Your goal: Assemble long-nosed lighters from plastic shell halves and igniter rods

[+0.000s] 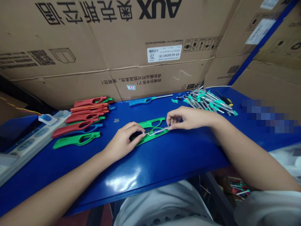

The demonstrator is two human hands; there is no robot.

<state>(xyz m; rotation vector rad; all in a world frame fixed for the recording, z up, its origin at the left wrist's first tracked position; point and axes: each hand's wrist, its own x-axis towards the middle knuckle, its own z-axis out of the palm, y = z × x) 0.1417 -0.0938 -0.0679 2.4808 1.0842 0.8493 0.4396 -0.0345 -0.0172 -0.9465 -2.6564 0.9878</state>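
Two green lighter shell halves lie on the blue table in front of me. The far half (147,123) lies just beyond the near half (158,135). A thin white wire (154,133) with a small black part (148,131) runs over the near half. At its left end, my left hand (125,138) is closed, thumb and forefinger pinching the wire. My right hand (185,117) is closed too, its thumb and forefinger pinching the wire's other end at the shell's narrow tip. Its other fingers are curled above.
Red, orange, green and blue lighter handles (82,124) are stacked left, beside a power strip (37,133). Small screws (116,120) lie nearby. A blue lighter (142,101) rests behind. Metal tubes with green parts (209,100) and a screwdriver (227,100) lie right. Cardboard (131,56) walls the back.
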